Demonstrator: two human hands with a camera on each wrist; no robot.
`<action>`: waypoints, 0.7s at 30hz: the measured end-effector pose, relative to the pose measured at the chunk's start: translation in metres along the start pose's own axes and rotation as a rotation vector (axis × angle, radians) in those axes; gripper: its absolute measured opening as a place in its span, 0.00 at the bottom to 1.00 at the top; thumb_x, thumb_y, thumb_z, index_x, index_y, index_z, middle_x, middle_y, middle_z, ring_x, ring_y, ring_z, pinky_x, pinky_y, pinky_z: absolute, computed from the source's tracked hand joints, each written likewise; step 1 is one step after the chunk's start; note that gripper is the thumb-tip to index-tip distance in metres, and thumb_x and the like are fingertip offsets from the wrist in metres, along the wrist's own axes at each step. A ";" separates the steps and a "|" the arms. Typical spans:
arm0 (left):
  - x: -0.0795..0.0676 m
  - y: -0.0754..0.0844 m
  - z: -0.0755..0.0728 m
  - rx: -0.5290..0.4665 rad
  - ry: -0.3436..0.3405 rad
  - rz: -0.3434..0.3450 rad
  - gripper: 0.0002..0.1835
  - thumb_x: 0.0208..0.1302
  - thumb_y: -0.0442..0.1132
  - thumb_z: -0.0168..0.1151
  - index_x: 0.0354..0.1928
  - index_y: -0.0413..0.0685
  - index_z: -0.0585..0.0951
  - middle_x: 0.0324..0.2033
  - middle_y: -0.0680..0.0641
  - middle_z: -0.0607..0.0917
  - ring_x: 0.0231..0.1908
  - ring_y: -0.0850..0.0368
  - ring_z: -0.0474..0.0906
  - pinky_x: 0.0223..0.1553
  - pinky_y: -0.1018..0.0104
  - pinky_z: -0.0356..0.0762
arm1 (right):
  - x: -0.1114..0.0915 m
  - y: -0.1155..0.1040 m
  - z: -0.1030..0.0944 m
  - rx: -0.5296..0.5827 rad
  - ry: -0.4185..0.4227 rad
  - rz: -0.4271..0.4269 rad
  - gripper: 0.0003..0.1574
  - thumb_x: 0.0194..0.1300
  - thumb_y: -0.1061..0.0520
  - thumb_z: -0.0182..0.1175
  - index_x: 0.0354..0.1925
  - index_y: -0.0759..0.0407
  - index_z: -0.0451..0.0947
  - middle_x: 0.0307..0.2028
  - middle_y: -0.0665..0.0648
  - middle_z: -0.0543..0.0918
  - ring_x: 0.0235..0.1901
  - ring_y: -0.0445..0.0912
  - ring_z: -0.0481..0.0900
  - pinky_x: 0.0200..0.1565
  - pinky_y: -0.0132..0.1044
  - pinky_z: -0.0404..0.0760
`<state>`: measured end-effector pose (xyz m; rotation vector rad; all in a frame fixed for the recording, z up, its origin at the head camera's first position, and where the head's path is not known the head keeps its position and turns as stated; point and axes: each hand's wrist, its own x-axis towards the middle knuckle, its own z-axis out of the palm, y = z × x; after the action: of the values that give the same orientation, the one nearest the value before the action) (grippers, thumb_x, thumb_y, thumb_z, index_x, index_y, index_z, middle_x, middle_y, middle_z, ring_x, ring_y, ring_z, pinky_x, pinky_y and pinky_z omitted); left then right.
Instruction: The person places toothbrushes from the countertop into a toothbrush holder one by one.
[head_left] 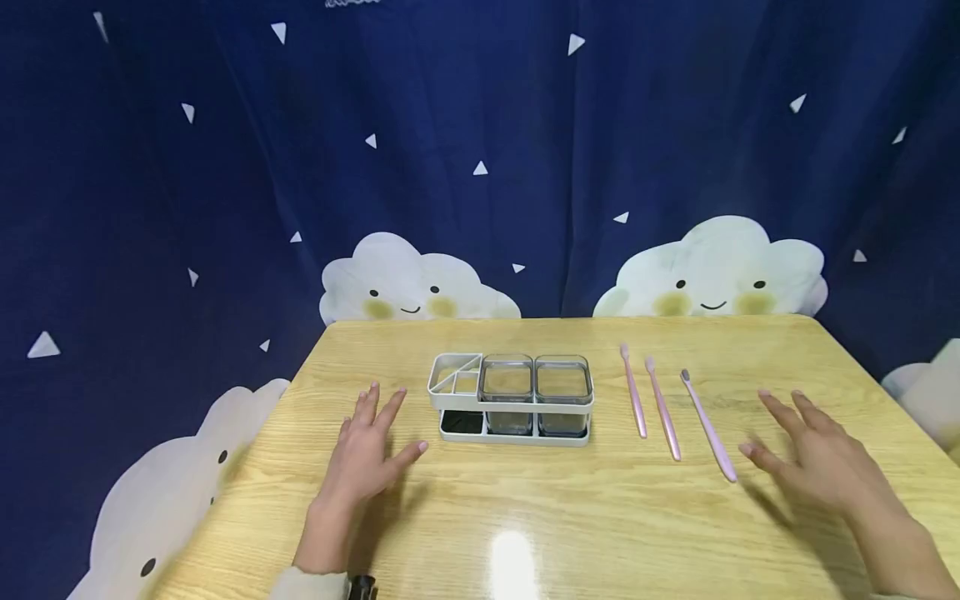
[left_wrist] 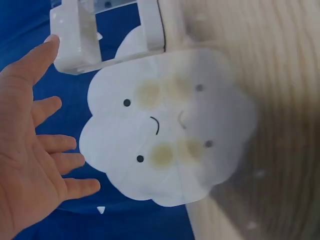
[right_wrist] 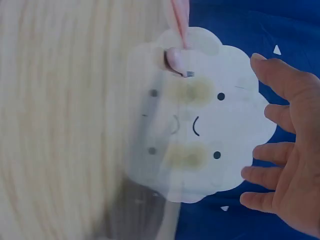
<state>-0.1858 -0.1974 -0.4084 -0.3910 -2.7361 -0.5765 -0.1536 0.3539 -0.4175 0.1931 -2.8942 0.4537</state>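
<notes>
Fingers spread, my left hand hovers over the table left of a white toothbrush holder and holds nothing. Two clear square cups sit side by side in the holder, with a divided slot section at its left end. To the right lie three toothbrushes in a slanted row: a pink one, another pink one and a lilac one with a dark head. My right hand, also spread and holding nothing, is just right of the lilac toothbrush. In the left wrist view the holder shows near the thumb.
A light wooden table carries everything, with a bright light reflection near its front. Behind it hangs a dark blue curtain printed with white triangles and smiling clouds. A black band shows at my left sleeve.
</notes>
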 end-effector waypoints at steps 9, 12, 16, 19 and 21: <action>0.004 -0.005 0.015 -0.175 0.031 -0.015 0.40 0.53 0.54 0.67 0.67 0.49 0.65 0.65 0.37 0.61 0.62 0.36 0.60 0.54 0.38 0.62 | 0.000 0.003 0.017 0.186 0.029 -0.065 0.47 0.61 0.46 0.61 0.70 0.61 0.53 0.62 0.80 0.54 0.53 0.79 0.57 0.43 0.73 0.58; 0.008 -0.008 0.018 -0.247 0.020 -0.015 0.39 0.54 0.53 0.67 0.66 0.49 0.65 0.64 0.37 0.63 0.62 0.38 0.60 0.56 0.39 0.60 | 0.001 0.005 0.019 0.207 0.035 -0.070 0.47 0.60 0.47 0.62 0.69 0.62 0.54 0.60 0.80 0.56 0.52 0.79 0.58 0.43 0.72 0.58; 0.015 -0.011 0.022 -0.352 0.030 0.002 0.38 0.53 0.48 0.69 0.65 0.45 0.66 0.63 0.38 0.65 0.62 0.40 0.60 0.58 0.42 0.59 | 0.008 0.009 0.019 0.258 0.015 -0.071 0.46 0.62 0.49 0.61 0.69 0.64 0.53 0.60 0.80 0.57 0.53 0.79 0.57 0.44 0.72 0.58; 0.021 -0.013 0.023 -0.421 0.036 -0.005 0.38 0.53 0.46 0.70 0.65 0.45 0.67 0.62 0.39 0.67 0.61 0.41 0.62 0.56 0.43 0.62 | 0.015 0.012 0.018 0.313 -0.004 -0.057 0.45 0.63 0.50 0.60 0.69 0.65 0.52 0.61 0.79 0.57 0.54 0.77 0.57 0.44 0.72 0.60; 0.024 -0.013 0.024 -0.456 0.030 -0.016 0.37 0.53 0.45 0.70 0.65 0.47 0.67 0.62 0.40 0.68 0.60 0.41 0.63 0.54 0.42 0.65 | 0.019 0.013 0.017 0.345 -0.018 -0.040 0.45 0.64 0.50 0.59 0.70 0.64 0.50 0.61 0.78 0.58 0.54 0.76 0.59 0.44 0.69 0.63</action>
<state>-0.2182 -0.1940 -0.4247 -0.4583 -2.5635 -1.2040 -0.1768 0.3585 -0.4332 0.3075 -2.8013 0.9463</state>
